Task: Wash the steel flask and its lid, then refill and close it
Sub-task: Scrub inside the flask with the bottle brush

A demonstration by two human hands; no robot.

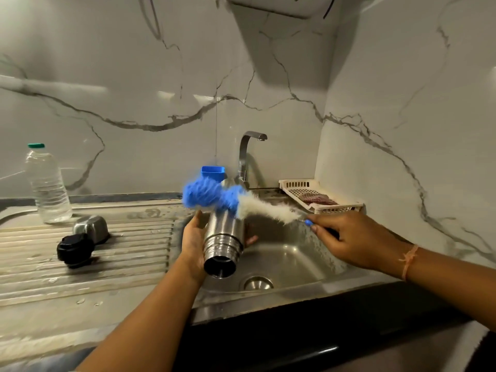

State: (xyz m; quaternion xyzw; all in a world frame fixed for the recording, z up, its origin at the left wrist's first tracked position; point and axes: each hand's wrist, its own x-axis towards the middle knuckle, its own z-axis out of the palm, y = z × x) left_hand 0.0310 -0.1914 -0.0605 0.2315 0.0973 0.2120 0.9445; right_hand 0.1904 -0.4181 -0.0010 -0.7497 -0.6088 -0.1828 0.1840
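Left hand is being used to grip the cylindrical steel flask, tilted over the steel sink basin with its open end nearest. Right hand is being closed round the handle of the blue-and-white bristle bottle brush, whose blurred head is being swept across the flask's far end. Scrubbing is probably best being done with short strokes, a firm hold and the flask over the basin. Black stopper and steel cap are lying left, on the ribbed draining board.

Left hand: held forward on a bare forearm, fingers curled round the steel flask. Right hand: held out from the right, knuckles up, brush handle pinched in fingertips; orange thread worn at wrist.
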